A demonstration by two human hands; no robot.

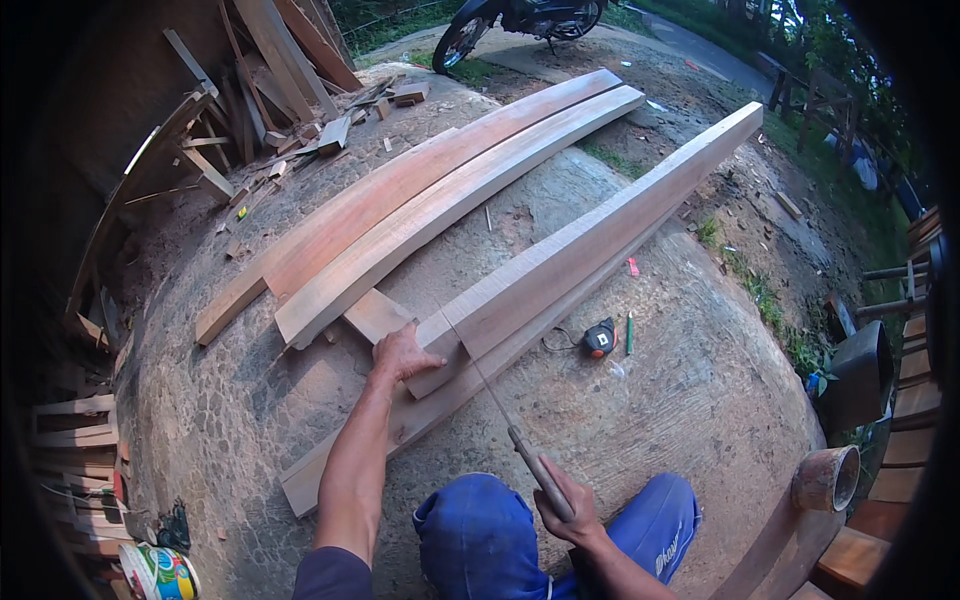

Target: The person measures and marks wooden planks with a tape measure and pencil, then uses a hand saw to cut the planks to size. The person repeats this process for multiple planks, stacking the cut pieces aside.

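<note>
Right hand (568, 508): closed on the handle of one handsaw (534, 464). Left hand (405, 354): on one timber beam's (570, 262) near end; finger closure cannot be told. Blade lies across that beam. Beyond: one tape measure (599, 339), one green pencil (630, 333). White lettering marks one blue trouser leg (655, 510).

The head camera looks from above the near side of the beam (540, 280), over its wearer's blue trousers (478, 540). It faces forward and steeply down, close to the beam's near end, while the far end recedes well away from the lens. The wide fisheye view reaches past the beam to a motorcycle (530, 18) beyond it and leaning planks (287, 52) to its left, all within a dark rim.
</note>
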